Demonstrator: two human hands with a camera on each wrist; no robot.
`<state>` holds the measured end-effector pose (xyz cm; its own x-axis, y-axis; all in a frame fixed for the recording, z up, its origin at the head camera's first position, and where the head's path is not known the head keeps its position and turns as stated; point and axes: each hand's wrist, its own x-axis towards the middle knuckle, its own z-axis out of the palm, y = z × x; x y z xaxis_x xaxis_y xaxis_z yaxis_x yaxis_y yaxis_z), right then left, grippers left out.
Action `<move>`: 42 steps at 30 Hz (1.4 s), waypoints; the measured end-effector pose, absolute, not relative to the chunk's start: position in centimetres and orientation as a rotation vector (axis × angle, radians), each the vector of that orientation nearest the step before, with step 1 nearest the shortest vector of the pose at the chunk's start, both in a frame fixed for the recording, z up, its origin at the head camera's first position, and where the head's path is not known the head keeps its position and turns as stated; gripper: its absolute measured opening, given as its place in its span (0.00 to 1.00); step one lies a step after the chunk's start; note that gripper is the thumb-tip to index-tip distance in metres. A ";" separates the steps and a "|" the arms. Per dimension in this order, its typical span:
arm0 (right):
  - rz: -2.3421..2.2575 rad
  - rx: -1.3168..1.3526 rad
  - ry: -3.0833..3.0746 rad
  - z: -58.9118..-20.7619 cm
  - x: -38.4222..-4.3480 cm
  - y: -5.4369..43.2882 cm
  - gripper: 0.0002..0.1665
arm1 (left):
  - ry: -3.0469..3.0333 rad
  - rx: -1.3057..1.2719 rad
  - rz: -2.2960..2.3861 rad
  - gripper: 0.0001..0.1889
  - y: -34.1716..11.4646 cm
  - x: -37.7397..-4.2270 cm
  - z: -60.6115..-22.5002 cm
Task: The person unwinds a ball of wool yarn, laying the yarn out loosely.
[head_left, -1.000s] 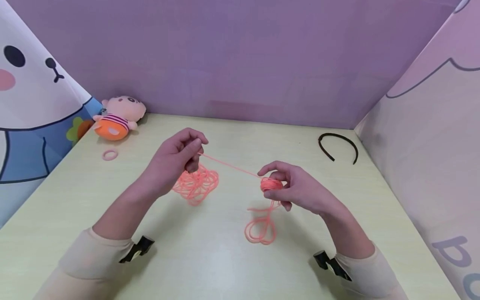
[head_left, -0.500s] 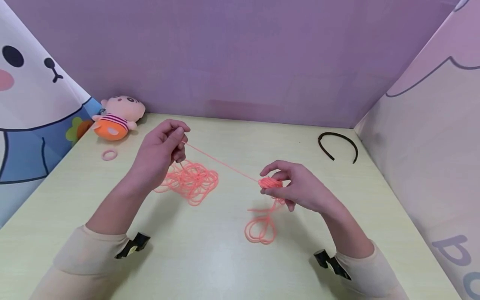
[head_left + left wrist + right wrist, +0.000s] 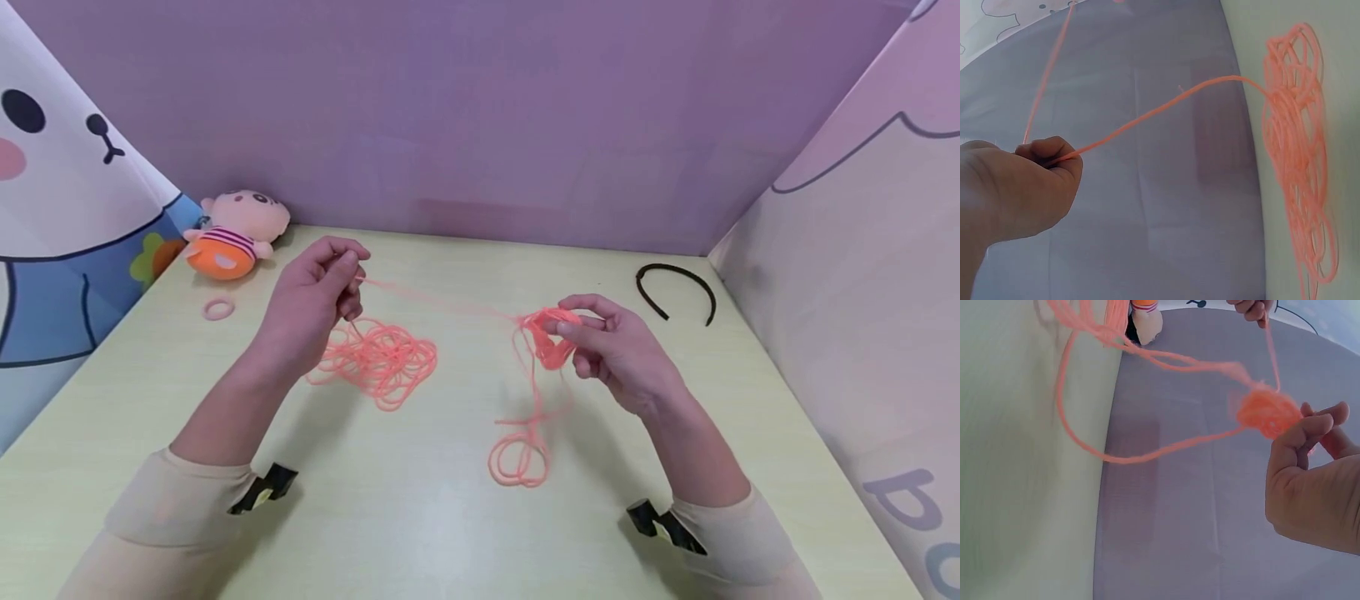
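My left hand (image 3: 318, 292) pinches a coral-pink strand of yarn between thumb and curled fingers, above the table. From it one length drops to a loose tangled pile of yarn (image 3: 386, 362); the left wrist view shows that pile (image 3: 1297, 156) with the strand rising out of it. Another length runs across to a small wound bundle of yarn (image 3: 553, 337), slightly slack and blurred. My right hand (image 3: 622, 350) holds this bundle between thumb and fingers, off the table. Below the bundle hang loose strands, ending in loops (image 3: 519, 460) on the tabletop.
A plush doll (image 3: 238, 233) in orange shorts leans in the back left corner, with a pink ring (image 3: 218, 308) in front of it. At the back right lies a dark headband (image 3: 678, 283). A purple wall panel (image 3: 495, 125) closes off the table's rear edge.
My left hand has drawn left and slightly back, lengthening the strand between the hands. My right hand has risen and turned, tilting the yarn bundle so its looped side shows.
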<state>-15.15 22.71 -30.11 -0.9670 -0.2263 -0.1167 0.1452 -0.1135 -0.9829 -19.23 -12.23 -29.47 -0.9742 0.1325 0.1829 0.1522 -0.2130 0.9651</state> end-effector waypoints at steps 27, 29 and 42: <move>-2.048 -0.053 2.213 -28.4 -15.2 25.5 0.11 | -2.015 -0.071 -2.305 0.10 -15.4 -20.9 -29.7; -1.894 -0.106 2.315 -28.2 -15.1 25.8 0.13 | -2.011 -0.044 -2.283 0.11 -15.7 -21.0 -29.5; -1.238 -0.113 2.771 -27.1 -14.6 27.3 0.17 | -1.880 0.118 -2.311 0.12 -17.6 -21.3 -29.0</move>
